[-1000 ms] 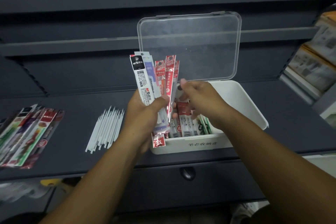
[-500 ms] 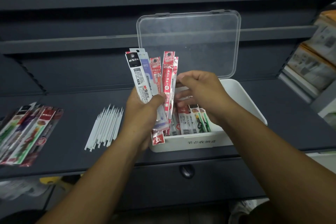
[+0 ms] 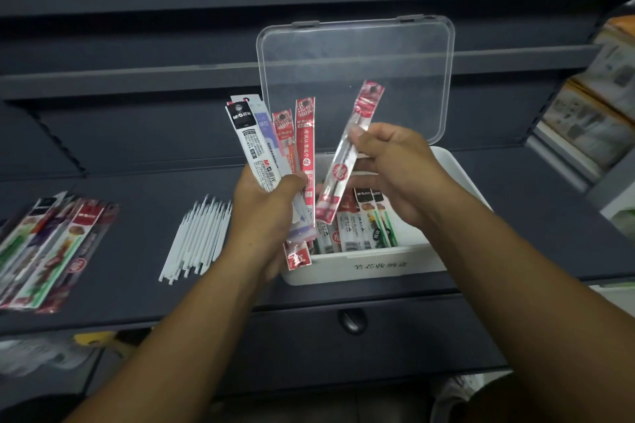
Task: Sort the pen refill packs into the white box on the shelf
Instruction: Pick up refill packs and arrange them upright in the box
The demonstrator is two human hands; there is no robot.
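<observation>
Left hand (image 3: 271, 206) grips fanned refill packs (image 3: 271, 148); right hand (image 3: 395, 172) pinches red pack (image 3: 343, 165) over white box (image 3: 412, 261). Lay flat alongside packs inside (image 3: 360, 230).

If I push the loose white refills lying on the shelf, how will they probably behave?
The white refills are thin, loose sticks, so they would probably roll and scatter. They look light, so a gentle push should move them.
</observation>
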